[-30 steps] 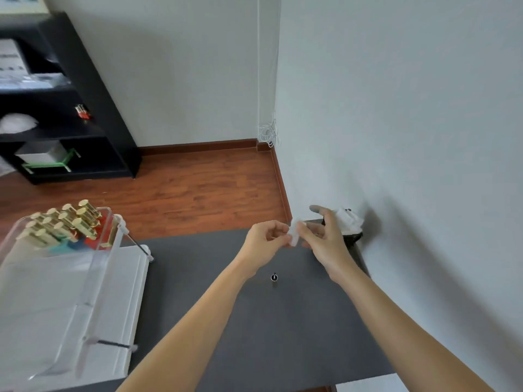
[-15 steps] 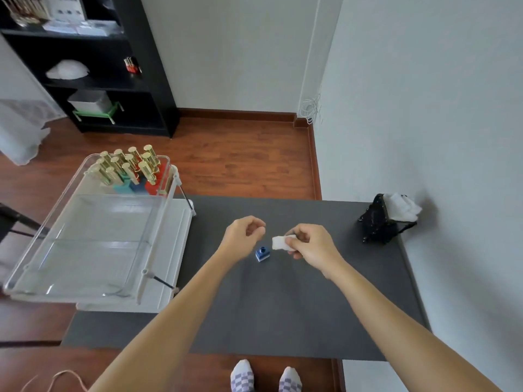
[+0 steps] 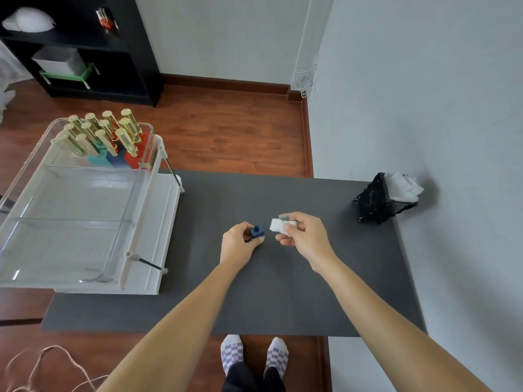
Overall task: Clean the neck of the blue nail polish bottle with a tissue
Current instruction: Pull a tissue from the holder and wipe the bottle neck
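A small square blue nail polish bottle (image 3: 257, 232) stands uncapped on the dark grey mat (image 3: 283, 292), its short neck pointing up. My left hand (image 3: 239, 244) grips the bottle from its left side. My right hand (image 3: 304, 236) pinches a folded white tissue (image 3: 278, 226) a short way to the right of the bottle, not touching it. A dark ring-like piece shows under my left fingers; I cannot tell what it is.
A clear acrylic organiser (image 3: 76, 210) on a white stand sits at the mat's left, with several gold-capped polish bottles (image 3: 104, 134) at its back. A black tissue holder (image 3: 382, 199) with white tissues stands at the far right by the wall. A black shelf unit (image 3: 85, 46) stands beyond.
The camera has tilted down toward the table. My left hand has dropped onto the blue bottle and taken hold of it. My right hand keeps the tissue beside it.
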Action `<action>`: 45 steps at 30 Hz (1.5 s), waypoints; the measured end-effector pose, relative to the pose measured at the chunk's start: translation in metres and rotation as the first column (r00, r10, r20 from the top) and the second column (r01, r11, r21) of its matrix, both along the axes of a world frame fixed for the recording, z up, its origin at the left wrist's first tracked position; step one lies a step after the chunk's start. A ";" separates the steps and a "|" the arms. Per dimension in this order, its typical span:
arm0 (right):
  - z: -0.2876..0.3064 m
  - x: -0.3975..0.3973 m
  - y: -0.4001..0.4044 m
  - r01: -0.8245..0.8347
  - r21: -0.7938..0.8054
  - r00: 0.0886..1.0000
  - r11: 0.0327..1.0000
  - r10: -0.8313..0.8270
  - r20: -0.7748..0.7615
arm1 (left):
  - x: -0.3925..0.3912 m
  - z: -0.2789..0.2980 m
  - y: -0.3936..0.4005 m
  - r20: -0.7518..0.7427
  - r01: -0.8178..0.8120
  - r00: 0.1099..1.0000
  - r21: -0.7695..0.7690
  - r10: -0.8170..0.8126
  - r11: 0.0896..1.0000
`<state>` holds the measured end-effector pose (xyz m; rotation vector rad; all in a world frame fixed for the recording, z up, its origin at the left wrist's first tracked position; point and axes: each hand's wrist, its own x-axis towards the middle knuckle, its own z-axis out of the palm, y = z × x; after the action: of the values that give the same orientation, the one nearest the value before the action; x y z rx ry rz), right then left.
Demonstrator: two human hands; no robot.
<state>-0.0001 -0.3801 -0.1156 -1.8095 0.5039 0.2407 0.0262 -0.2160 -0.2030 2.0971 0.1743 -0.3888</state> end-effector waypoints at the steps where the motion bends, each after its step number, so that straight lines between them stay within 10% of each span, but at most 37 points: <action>1: 0.001 -0.001 0.000 0.011 0.010 1.000 1.000 -0.011 0.001 | -0.001 0.001 0.001 0.005 0.010 1.000 -0.004 -0.010 1.000; 14: 0.051 -0.012 -0.016 0.100 0.003 0.974 0.995 -0.098 0.205 | -0.029 0.088 -0.004 0.276 0.170 0.953 -0.136 -0.128 0.976; 27: 0.105 -0.029 -0.023 -0.165 0.057 0.942 0.985 0.141 0.305 | -0.036 0.153 -0.021 0.442 0.195 0.886 -0.080 -0.141 0.977; 45: 0.137 -0.019 -0.047 -0.335 0.130 0.812 0.933 0.216 0.543 | -0.036 0.211 -0.018 0.317 0.444 0.873 -0.195 -0.372 0.875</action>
<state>-0.0193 -0.4271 0.0209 -1.6338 -0.1752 -0.0068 -0.0101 -0.2344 0.0079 1.8882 -0.4751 -0.3492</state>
